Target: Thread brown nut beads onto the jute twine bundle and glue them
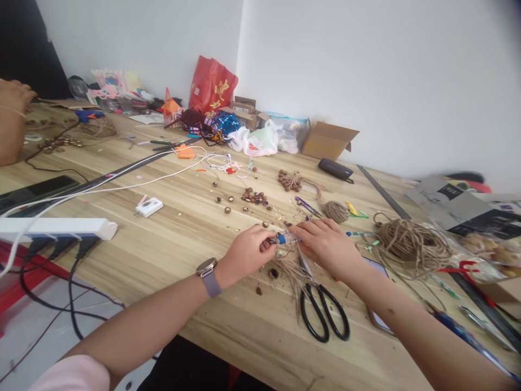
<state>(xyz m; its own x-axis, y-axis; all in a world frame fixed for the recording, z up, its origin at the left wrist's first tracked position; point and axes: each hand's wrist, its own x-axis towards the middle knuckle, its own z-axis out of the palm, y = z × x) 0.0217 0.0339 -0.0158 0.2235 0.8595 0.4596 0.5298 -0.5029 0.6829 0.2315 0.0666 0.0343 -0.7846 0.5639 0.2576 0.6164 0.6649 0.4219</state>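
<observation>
Room: worktop bare to the right of power strip; near edge just below scissors; twine coil crowds the right.
Tube: blue-capped, lying crosswise between left hand and right hand, above loose strands.
Left hand: closed, fingertips pinching tube's left end.
Right hand: closed, fingertips pinching its right end.

A: How is my feed?
B: Bright and even here. The white wall is nearly washed out, and I see only faint, soft shadows on the table.
A: Edges?
B: Bowed, with a dark top-right corner. The far clutter looks soft to me.
</observation>
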